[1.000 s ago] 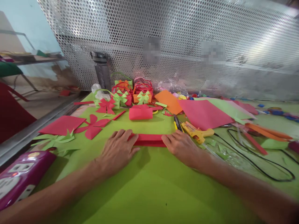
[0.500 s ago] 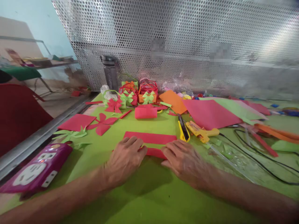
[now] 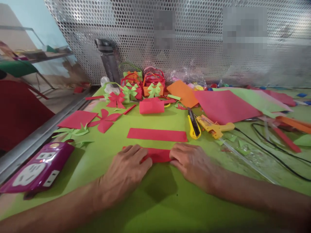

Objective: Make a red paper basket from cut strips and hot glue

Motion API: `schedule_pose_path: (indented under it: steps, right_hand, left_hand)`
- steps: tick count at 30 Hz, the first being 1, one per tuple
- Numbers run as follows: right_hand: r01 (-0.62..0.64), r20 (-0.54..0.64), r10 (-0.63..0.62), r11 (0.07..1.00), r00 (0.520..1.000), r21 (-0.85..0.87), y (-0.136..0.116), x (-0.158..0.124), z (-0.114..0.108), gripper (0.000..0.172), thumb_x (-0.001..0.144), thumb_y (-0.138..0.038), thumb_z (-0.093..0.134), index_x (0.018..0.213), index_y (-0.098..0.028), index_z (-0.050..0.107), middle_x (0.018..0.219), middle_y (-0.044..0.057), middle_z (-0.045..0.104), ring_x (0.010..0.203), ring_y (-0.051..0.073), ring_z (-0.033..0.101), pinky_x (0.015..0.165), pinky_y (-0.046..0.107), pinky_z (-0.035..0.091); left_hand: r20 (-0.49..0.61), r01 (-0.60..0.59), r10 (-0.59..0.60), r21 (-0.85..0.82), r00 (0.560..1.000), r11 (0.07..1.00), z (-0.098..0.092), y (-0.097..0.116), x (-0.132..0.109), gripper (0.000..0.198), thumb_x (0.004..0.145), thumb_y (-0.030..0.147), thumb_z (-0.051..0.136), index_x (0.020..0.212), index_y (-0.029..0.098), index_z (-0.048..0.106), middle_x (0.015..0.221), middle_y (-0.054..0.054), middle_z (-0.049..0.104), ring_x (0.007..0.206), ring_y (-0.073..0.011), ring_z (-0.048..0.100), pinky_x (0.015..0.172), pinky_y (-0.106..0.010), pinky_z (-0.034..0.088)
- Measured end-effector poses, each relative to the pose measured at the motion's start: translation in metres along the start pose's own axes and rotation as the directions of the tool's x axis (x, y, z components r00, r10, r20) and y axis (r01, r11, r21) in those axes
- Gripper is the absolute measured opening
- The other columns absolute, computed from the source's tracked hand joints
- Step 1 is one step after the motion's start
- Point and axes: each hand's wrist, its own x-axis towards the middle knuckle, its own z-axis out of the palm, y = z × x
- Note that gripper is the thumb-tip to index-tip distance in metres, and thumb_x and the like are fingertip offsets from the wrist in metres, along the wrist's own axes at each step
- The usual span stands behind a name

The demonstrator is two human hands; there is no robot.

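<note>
My left hand (image 3: 126,171) and my right hand (image 3: 191,161) lie on the two ends of a folded red paper strip (image 3: 157,154) on the green table cover (image 3: 155,200). The fingers of both hands are curled down and press the strip flat. Just beyond it lies a second, longer red paper strip (image 3: 156,134), untouched. Both forearms reach in from the bottom corners of the view.
A yellow utility knife (image 3: 193,127) and a yellow glue gun (image 3: 215,127) with a black cord (image 3: 274,152) lie right of the strips. Paper baskets with bows (image 3: 143,87), red flower cutouts (image 3: 104,120), coloured sheets (image 3: 223,108) fill the back. A purple power strip (image 3: 39,170) sits at left.
The hands pulled one red strip toward me, leaving a second strip behind on the cover. The view tilted down and shifted slightly.
</note>
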Motion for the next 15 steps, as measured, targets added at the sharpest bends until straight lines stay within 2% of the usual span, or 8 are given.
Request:
schedule_pose_path:
  steps: [4,8,12,15]
  right_hand:
    - [-0.06,0.084,0.051,0.993,0.995,0.105,0.006,0.002,-0.007,0.013,0.081,-0.016,0.062,0.068,-0.017,0.059,0.071,0.0,0.056,0.066,0.012,0.052,0.059,0.026,0.033]
    - [-0.043,0.101,0.027,0.986,0.995,0.158,0.012,0.004,-0.005,0.015,0.082,-0.009,0.056,0.071,-0.016,0.063,0.073,0.001,0.057,0.068,0.012,0.052,0.061,0.024,0.035]
    - [-0.004,0.048,-0.005,0.983,0.999,0.185,0.014,0.004,0.0,0.022,0.078,0.0,0.054,0.076,-0.017,0.068,0.075,0.002,0.06,0.068,0.012,0.053,0.062,0.025,0.036]
    - [-0.006,0.02,0.002,0.981,1.0,0.193,0.015,0.004,0.001,0.018,0.079,-0.003,0.056,0.076,-0.016,0.068,0.075,0.003,0.061,0.07,0.013,0.053,0.064,0.026,0.037]
  left_hand:
    - [0.01,-0.008,0.008,0.067,1.0,0.998,-0.002,-0.001,0.002,0.021,0.078,0.001,0.045,0.067,0.016,0.056,0.067,-0.004,0.057,0.063,-0.0188,0.052,0.058,-0.032,0.042]
    - [-0.004,0.002,-0.002,0.1,1.0,0.995,-0.002,-0.001,-0.002,0.025,0.075,-0.002,0.043,0.063,0.017,0.053,0.062,-0.003,0.054,0.058,-0.0184,0.049,0.056,-0.033,0.039]
    - [0.012,0.046,-0.047,0.041,0.999,0.998,0.002,-0.001,-0.002,0.024,0.079,0.0,0.041,0.07,0.018,0.055,0.066,-0.003,0.053,0.06,-0.0191,0.047,0.058,-0.034,0.037]
    - [0.025,0.053,-0.052,-0.062,0.998,0.997,0.005,-0.003,0.002,0.023,0.082,0.004,0.041,0.081,0.019,0.059,0.072,-0.003,0.055,0.062,-0.0184,0.047,0.057,-0.032,0.036]
